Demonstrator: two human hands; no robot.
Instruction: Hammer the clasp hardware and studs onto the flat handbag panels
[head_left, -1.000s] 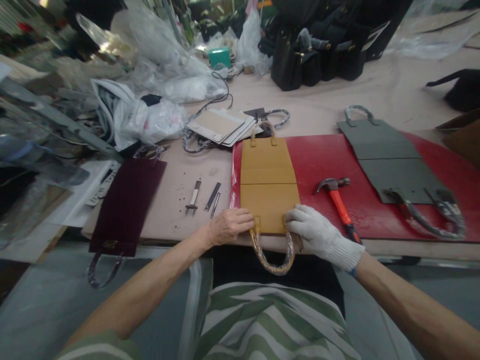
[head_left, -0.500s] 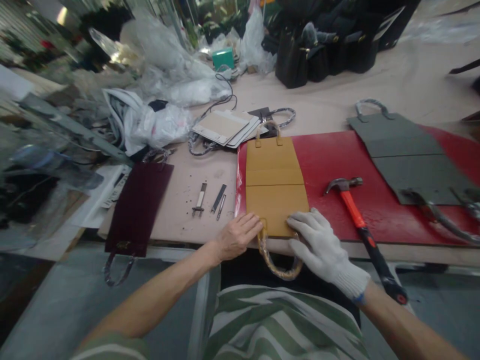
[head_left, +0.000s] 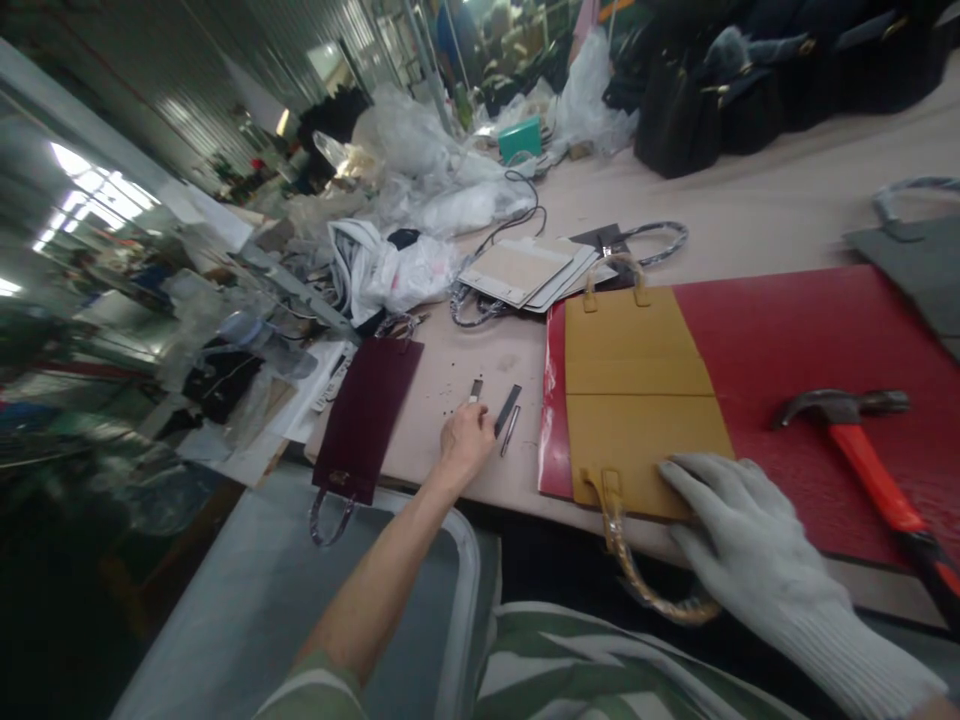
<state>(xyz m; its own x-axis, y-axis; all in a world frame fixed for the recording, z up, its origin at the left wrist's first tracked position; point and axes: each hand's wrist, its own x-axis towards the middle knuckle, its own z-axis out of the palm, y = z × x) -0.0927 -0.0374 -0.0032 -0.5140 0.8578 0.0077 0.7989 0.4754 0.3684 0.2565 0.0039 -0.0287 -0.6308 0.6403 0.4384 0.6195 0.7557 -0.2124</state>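
Note:
My bare left hand [head_left: 466,442] is over the table with its fingers curled down around a small metal tool [head_left: 476,386]. Only the tool's upper end shows above the fingers. Just right of that hand lie a dark flat strip [head_left: 508,410] and a thin metal rod [head_left: 511,432]. My right hand [head_left: 757,550], in a white knitted glove, rests on the lower right corner of a mustard yellow bag panel [head_left: 637,350], fingers flat and thumb apart. The panel's near handle [head_left: 652,590], wrapped in clear film, hangs over the table edge.
A red mat [head_left: 780,340] lies under the yellow panel. On it are a claw hammer [head_left: 870,460] and part of a grey panel [head_left: 922,270]. At left lies a maroon panel [head_left: 367,420]. Stacked boards [head_left: 517,270], plastic wrapping [head_left: 420,270] and black bags [head_left: 675,120] stand farther back.
My left hand has left the yellow panel, moved left and closed over the metal tool. The right hand stays on the panel. The view has swung left.

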